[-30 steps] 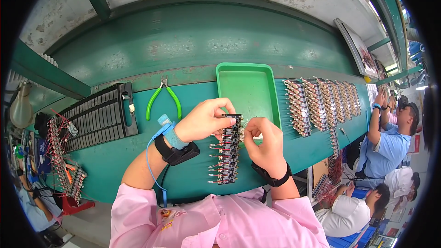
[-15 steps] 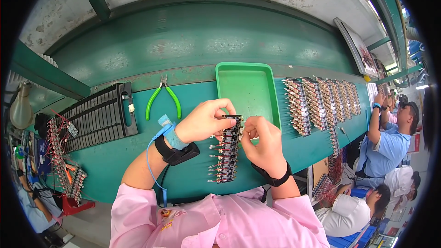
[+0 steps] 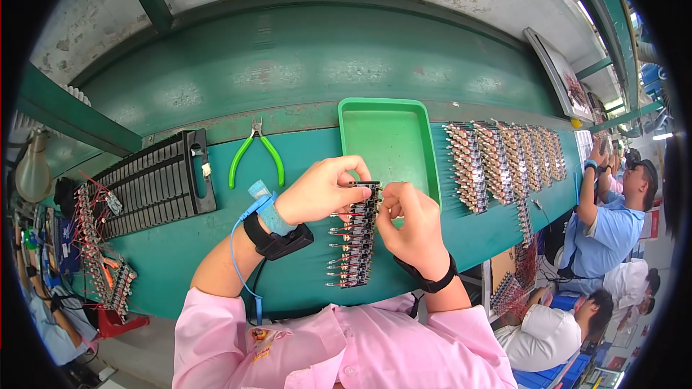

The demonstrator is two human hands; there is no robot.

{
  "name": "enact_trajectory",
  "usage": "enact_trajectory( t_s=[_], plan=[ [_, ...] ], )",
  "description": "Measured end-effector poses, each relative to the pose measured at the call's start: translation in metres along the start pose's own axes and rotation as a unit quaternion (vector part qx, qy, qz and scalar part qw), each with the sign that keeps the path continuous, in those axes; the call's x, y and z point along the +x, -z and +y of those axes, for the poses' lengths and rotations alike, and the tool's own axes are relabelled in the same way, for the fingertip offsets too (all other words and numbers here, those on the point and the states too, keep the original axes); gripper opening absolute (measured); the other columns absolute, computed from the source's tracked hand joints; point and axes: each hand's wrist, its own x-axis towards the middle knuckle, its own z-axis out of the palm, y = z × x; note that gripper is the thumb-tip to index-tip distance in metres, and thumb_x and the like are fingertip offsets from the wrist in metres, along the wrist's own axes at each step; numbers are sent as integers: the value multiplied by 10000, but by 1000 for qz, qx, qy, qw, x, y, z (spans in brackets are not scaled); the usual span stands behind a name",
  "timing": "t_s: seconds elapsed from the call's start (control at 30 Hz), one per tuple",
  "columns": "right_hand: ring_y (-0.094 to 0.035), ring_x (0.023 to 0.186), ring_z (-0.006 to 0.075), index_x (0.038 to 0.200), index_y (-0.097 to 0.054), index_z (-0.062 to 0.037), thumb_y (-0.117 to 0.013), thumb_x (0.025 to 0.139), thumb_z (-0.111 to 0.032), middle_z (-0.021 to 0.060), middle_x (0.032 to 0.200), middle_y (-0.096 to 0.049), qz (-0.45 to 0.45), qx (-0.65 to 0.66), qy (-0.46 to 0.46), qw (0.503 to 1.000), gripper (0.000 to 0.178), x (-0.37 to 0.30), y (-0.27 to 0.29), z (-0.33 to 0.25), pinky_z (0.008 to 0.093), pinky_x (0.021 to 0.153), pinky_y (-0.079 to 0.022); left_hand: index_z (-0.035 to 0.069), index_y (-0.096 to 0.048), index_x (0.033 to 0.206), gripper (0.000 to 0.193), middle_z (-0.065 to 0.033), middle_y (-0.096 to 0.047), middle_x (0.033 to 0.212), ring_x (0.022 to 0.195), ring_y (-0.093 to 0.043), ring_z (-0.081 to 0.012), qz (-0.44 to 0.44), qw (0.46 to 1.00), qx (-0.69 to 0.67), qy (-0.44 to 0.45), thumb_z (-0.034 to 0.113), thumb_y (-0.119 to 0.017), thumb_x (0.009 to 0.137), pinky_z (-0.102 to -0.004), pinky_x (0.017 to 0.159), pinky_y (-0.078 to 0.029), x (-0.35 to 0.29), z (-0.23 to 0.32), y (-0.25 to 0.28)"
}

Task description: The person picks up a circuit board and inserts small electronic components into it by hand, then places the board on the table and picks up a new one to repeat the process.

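My left hand (image 3: 328,191) grips the top end of a long black circuit board strip (image 3: 357,245), with thumb and fingers closed on it. Short red-wired leads stick out along the strip's left side, and small pale parts line it. Beside the strip's upper right edge, my right hand (image 3: 414,220) is pinched, its fingertips at the board. Whatever lies between those fingertips is too small to make out. A blue wrist strap with a cord and a black band circle my left wrist; another black band is on my right wrist.
Beyond my hands lies a green tray (image 3: 393,130). Green-handled cutters (image 3: 257,155) rest left of it, near a black slotted rack (image 3: 155,187) and wired boards (image 3: 101,245). Several rows of similar boards (image 3: 501,162) lie at the right. People (image 3: 613,216) work farther right.
Both hands and the strip stay almost in place. My right fingers shift very slightly at the board's edge.
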Motion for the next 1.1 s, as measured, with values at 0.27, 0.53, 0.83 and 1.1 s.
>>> enact_trajectory(
  t_s=[0.27, 0.53, 0.83, 1.1],
  plan=[
    [-532, 553, 122, 913, -450, -4, -552, 655, 112, 63, 665, -570, -25, 106, -80, 991, 301, -1, 7, 4, 223, 528, -425, 37, -484, 925, 148, -40, -596, 710, 619, -584, -81, -19, 999, -41, 14, 121, -565, 834, -202, 523, -487, -1, 5, 4],
    [-542, 586, 101, 912, -423, -11, -571, 692, 95, 63, 706, -600, -30, 165, -117, 979, 286, 0, 8, 5, 219, 542, -429, 36, -494, 938, 160, -33, -595, 709, 606, -579, -69, -56, 997, -45, 14, 122, -572, 827, -193, 508, -483, -2, 5, 5],
    [-546, 602, 80, 920, -409, -24, -606, 713, 74, 76, 759, -625, -6, 190, -172, 967, 302, -3, 9, 8, 199, 539, -419, 38, -493, 936, 157, -41, -600, 723, 598, -579, -79, -47, 998, -42, 12, 119, -572, 826, -197, 506, -482, -1, 3, 5],
    [-537, 531, 76, 874, -491, -16, -652, 680, 59, 57, 711, -625, 112, 223, -125, 960, 263, -18, 2, 5, 192, 485, -409, 42, -487, 926, 144, -62, -611, 751, 609, -589, -96, -13, 996, -90, 15, 125, -561, 834, -205, 513, -487, -1, 3, 7]
  ],
)
